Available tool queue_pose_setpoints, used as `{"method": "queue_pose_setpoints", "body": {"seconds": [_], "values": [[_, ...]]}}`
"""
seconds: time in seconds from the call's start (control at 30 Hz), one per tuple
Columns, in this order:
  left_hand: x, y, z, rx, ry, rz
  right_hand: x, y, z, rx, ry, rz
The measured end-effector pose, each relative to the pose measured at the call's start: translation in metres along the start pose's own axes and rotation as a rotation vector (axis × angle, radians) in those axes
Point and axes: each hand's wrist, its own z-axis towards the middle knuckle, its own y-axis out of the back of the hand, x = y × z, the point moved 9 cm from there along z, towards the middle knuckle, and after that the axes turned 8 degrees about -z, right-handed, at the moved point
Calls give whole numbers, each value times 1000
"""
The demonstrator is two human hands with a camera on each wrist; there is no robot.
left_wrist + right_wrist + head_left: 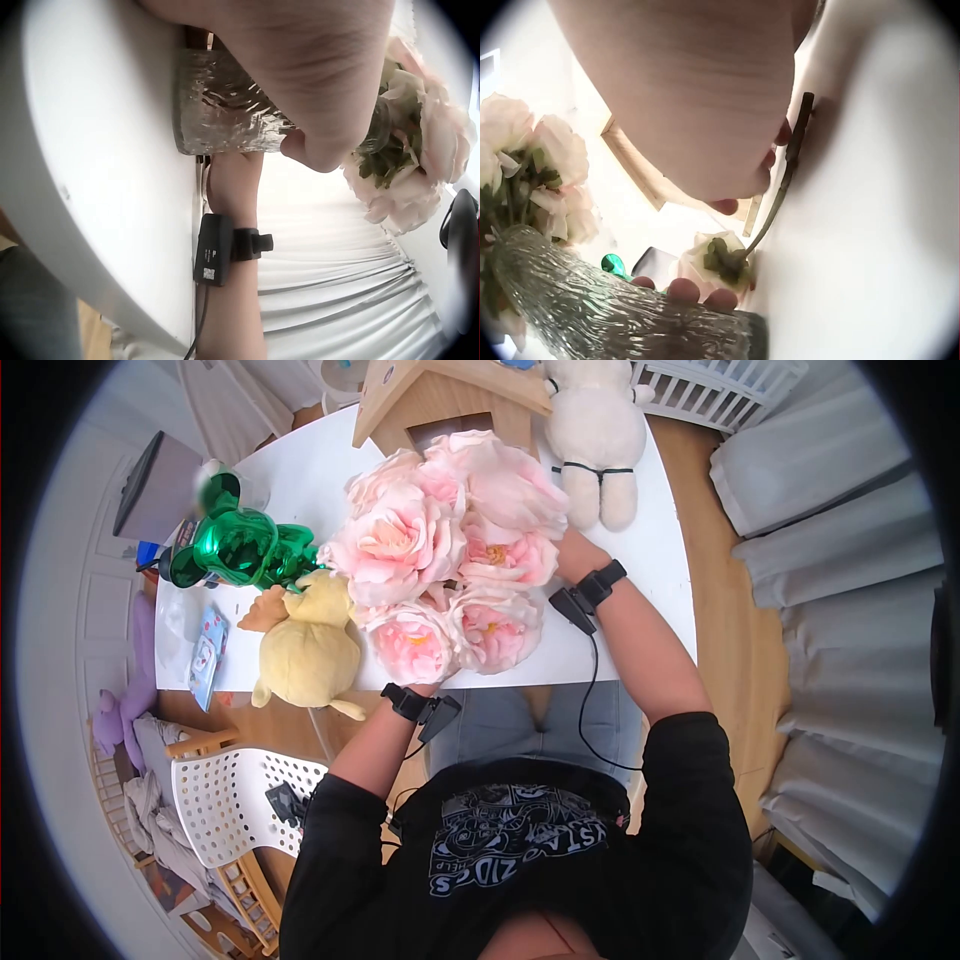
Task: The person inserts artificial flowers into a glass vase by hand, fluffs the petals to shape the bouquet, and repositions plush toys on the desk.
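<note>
My left hand [307, 75] grips a clear, rippled glass vase [225, 105], its fingertips [684, 290] wrapped over the side in the right wrist view. Large pink artificial peonies [410, 540] fill the vase and hide most of both hands in the head view. A single peony [724, 262] lies low by the tabletop, its bare green-brown stem [787, 172] running up beside my right hand [690, 97]. The right fingertips are right at that stem; I cannot tell whether they pinch it.
On the white table [660, 580] a yellow plush toy [310, 650] and a shiny green bear figure [240, 545] stand left of the flowers. Behind are a wooden toy house [450, 400] and a cream plush [597, 430]. A white perforated chair [235, 800] is at left.
</note>
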Motion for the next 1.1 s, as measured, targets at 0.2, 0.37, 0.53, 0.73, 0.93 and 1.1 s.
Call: {"method": "queue_pose_setpoints", "body": {"seconds": [0.2,0.37,0.53,0.73,0.93,1.1], "values": [[-21,-4,4,19,-117,112,18,9,-10,-120,-39,150],[-42,-11,0,49,-177,285,14,7,-11,-56,-157,254],[-65,-11,-1,63,-186,299,-9,-15,-28,-288,619,-767],[-92,-23,18,71,-197,319,-57,-3,-26,-319,235,92],[-37,-19,22,19,-4,-176,-72,-1,-38,-317,36,244],[-94,-33,24,106,-327,284,-55,9,-58,-502,-124,540]]}}
